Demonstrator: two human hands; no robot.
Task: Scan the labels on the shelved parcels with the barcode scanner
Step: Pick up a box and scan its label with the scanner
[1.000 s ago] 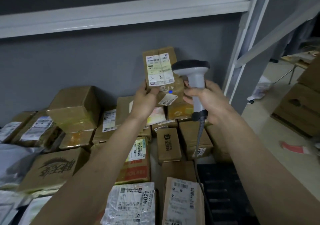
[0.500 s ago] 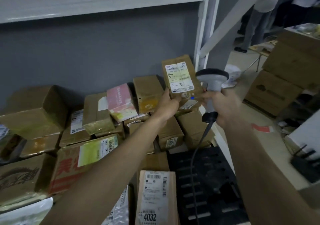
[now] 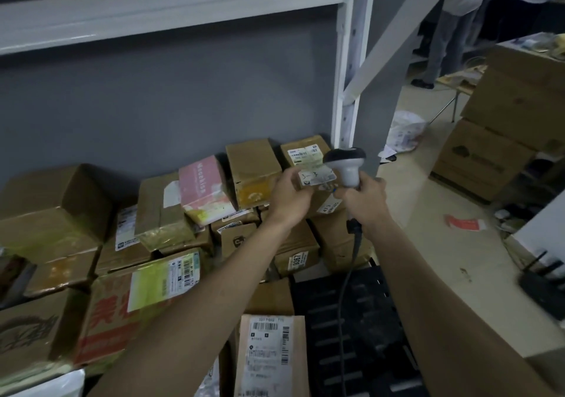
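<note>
My left hand (image 3: 290, 198) grips a small brown parcel (image 3: 305, 158) by its lower left edge, its white label facing me with handwriting on it. My right hand (image 3: 365, 199) is closed around the handle of a grey barcode scanner (image 3: 347, 167), whose dark head sits just right of the label and overlaps its right edge. The scanner's black cable (image 3: 345, 289) hangs down past my right forearm. The parcel is low, close to the stacked boxes at the right end of the shelf.
Many cardboard parcels fill the shelf, among them a pink box (image 3: 203, 191), a red-printed carton (image 3: 116, 311) and a labelled envelope (image 3: 269, 357). A white shelf post (image 3: 345, 91) stands right of the pile. Black slatted shelf surface (image 3: 360, 335) lies bare. Cartons (image 3: 501, 139) and a person stand beyond.
Both hands have carried the parcel and scanner down and to the right, toward the shelf's right end. The view has swung right, showing the post, floor and cartons.
</note>
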